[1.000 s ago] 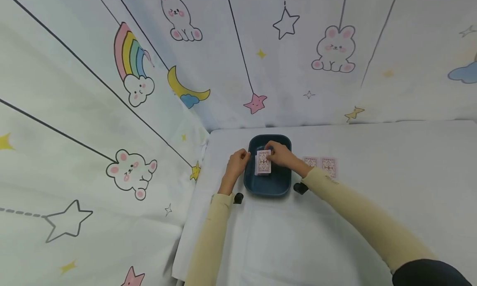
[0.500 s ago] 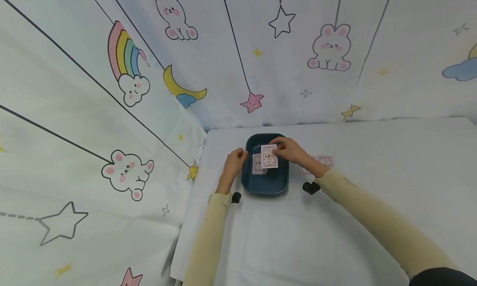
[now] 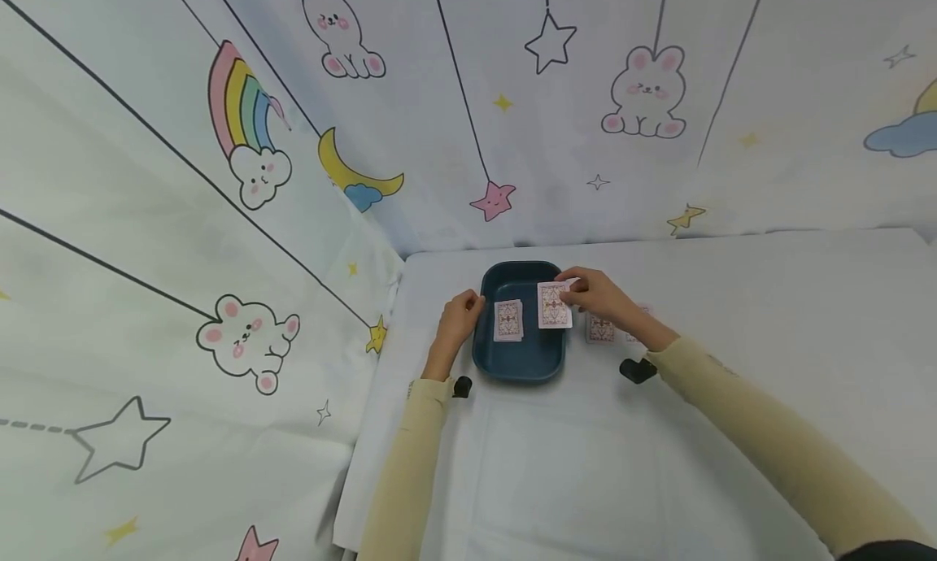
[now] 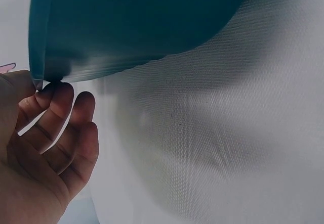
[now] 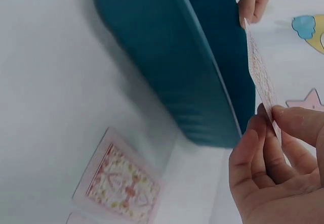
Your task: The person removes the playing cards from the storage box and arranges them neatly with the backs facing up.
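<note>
My right hand (image 3: 594, 293) pinches a playing card (image 3: 553, 305) between thumb and fingers, its patterned back up, over the right side of a dark teal tray (image 3: 518, 370). In the right wrist view the card (image 5: 260, 70) is seen nearly edge-on, above the tray's rim. Inside the tray, toward the left, lies a small pile of cards (image 3: 508, 321), backs up. At the tray's left rim, my left hand (image 3: 459, 317) holds the edge; in the left wrist view its thumb and fingertips (image 4: 62, 93) grip that rim, the other fingers loosely bent.
On the white table right of the tray lie more cards, backs up: one card (image 3: 601, 328) shows plainly, another is partly behind my right forearm. A printed cloth wall (image 3: 439, 122) stands behind the table and on its left.
My right hand has lifted a card off the pile in the tray and carried it right, uncovering the pile. The left hand stays at the rim. The view has shifted slightly.
</note>
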The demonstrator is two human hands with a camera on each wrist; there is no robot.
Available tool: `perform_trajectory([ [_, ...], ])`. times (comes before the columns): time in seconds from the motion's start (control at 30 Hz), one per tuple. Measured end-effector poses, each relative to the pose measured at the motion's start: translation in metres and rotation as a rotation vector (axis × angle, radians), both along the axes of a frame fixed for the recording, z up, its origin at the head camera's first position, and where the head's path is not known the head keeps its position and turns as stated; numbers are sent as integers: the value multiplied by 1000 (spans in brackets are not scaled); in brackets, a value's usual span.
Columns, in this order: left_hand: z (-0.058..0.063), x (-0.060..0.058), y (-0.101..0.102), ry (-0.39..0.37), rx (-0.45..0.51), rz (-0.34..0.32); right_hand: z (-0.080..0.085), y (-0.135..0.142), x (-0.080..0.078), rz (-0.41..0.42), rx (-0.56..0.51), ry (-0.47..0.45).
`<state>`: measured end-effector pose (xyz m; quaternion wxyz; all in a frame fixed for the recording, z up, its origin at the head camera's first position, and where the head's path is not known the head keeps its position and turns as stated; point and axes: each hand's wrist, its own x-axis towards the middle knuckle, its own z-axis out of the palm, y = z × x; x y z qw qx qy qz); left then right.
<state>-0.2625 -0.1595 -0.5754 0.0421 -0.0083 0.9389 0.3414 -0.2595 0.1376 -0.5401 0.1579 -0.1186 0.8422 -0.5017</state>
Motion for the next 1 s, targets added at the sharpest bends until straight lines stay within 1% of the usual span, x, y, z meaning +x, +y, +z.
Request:
perform_trajectory([
  [0.23, 2, 1, 1, 3, 2, 1, -1, 24, 1, -7, 37, 18],
  [0.43, 3, 1, 2, 2, -1, -1, -4, 49, 4, -33, 64, 30],
  [0.67, 3, 2, 0, 45, 6, -31, -10, 75, 6, -46, 87, 16],
  [0.83, 5, 4, 0, 28, 5, -23, -16, 93, 7, -45, 116, 1],
  [1.0, 4, 4, 0, 24, -3, -20, -20, 110, 10, -46, 121, -6],
])
